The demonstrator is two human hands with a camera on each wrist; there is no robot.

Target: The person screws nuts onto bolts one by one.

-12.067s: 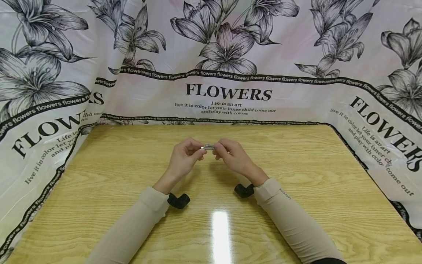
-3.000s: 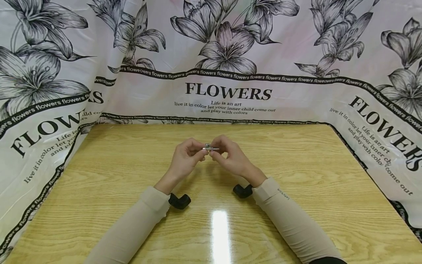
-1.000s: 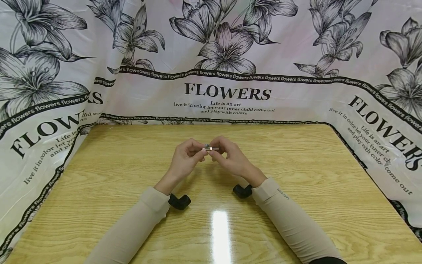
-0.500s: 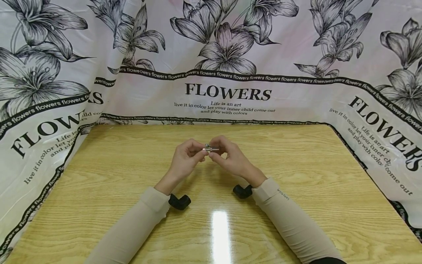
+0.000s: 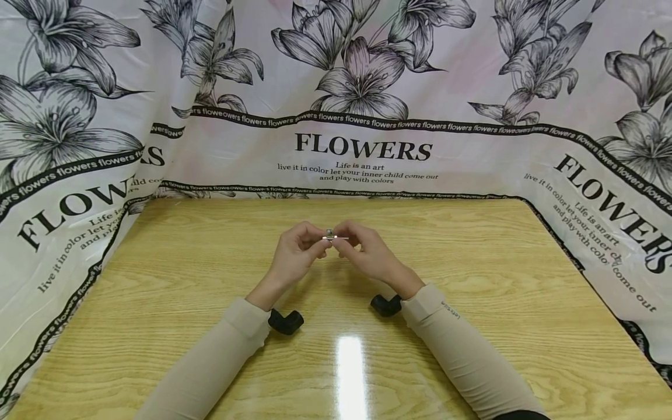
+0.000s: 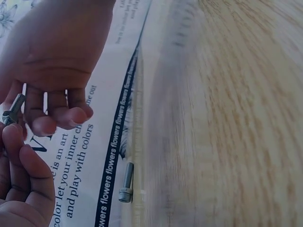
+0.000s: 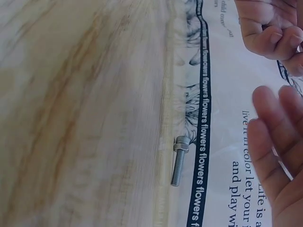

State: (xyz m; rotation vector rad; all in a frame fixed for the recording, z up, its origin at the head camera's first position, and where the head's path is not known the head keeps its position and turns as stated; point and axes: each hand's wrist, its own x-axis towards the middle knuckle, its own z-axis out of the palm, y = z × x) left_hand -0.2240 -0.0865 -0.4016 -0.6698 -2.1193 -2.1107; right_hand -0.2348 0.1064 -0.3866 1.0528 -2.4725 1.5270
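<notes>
In the head view my left hand (image 5: 293, 252) pinches the head end of a small silver bolt (image 5: 343, 238), held level above the table. Thumb and fingertips of my right hand (image 5: 370, 252) pinch at the nut (image 5: 335, 237) on its shank; the shank's end sticks out to the right. The left wrist view shows this bolt (image 6: 18, 102) at the left edge, partly hidden by fingers. Beyond the hands is a second bolt (image 5: 329, 231), touched by neither hand. The right wrist view shows that bolt (image 7: 178, 163) with a nut (image 7: 181, 147) close under its head.
The wood-grain table (image 5: 210, 361) spreads under both forearms. A white sheet (image 5: 362, 154) printed with flowers and lettering closes off the back and sides. Black curved pieces (image 5: 286, 321) stick out at both wrists.
Twelve seconds ago the right fingers covered the bolt's right end; now its shank shows between them. Over the last seconds the nut has shifted slightly left along the shank. The left hand stays almost still.
</notes>
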